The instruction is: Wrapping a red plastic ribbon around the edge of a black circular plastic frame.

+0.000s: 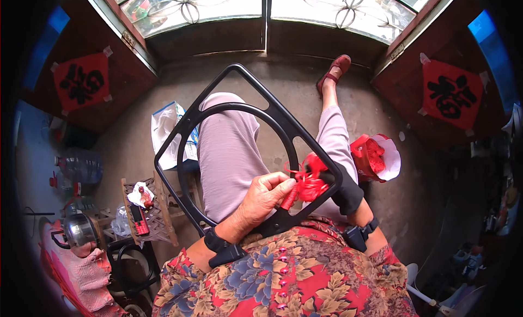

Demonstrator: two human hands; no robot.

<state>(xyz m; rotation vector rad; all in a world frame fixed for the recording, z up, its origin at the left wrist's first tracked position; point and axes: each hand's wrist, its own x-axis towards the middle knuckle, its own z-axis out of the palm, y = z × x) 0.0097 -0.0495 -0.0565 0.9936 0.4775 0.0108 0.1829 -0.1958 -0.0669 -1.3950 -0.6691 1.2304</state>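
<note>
A black square frame with a round ring inside [243, 107] rests tilted across my lap. My left hand [267, 195] is closed, its thumb and forefinger pinching at the red cord wound in a tight coil [290, 199] on the frame's near part. Beside those fingertips is a loose bundle of red cord [311, 187]. My right hand [346, 194], in a black glove, is at the frame's right corner with the bundle against its fingers. The frame and cord partly hide those fingers, which appear closed on the bundle.
To my right stands a red bag [364, 159] with red material inside. On my left, a small woven stool [159, 211] holds a red phone [139, 221] and crumpled paper. A white bag [164, 133] stands beyond it. A metal kettle [80, 231] and plastic bottles are farther left.
</note>
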